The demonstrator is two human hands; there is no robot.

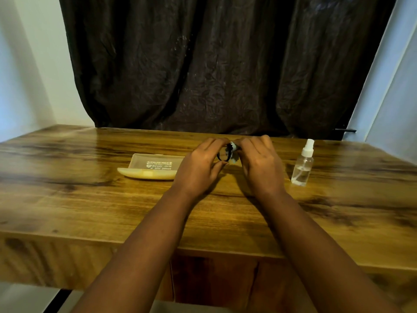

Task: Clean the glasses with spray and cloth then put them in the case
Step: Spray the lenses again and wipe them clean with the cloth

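Both hands are up over the table point(90, 199), fingers curled in. The left hand point(200, 168) pinches the dark-rimmed glasses point(224, 154); the right hand point(259, 166) presses a pale cloth point(233, 146) against them. The open case point(153, 169) lies just left of the left hand, the spray bottle point(302, 164) near the right hand's outer side.

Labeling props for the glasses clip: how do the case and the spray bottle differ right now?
The case lies flat and open, with printed text inside its lid; the spray bottle stands upright and capped. The case is pale yellowish and opaque-looking; the spray bottle is clear, with liquid low inside and a white top. The case sits beside the left hand; the spray bottle stands to the right of the right hand. Both rest untouched on the wooden table.
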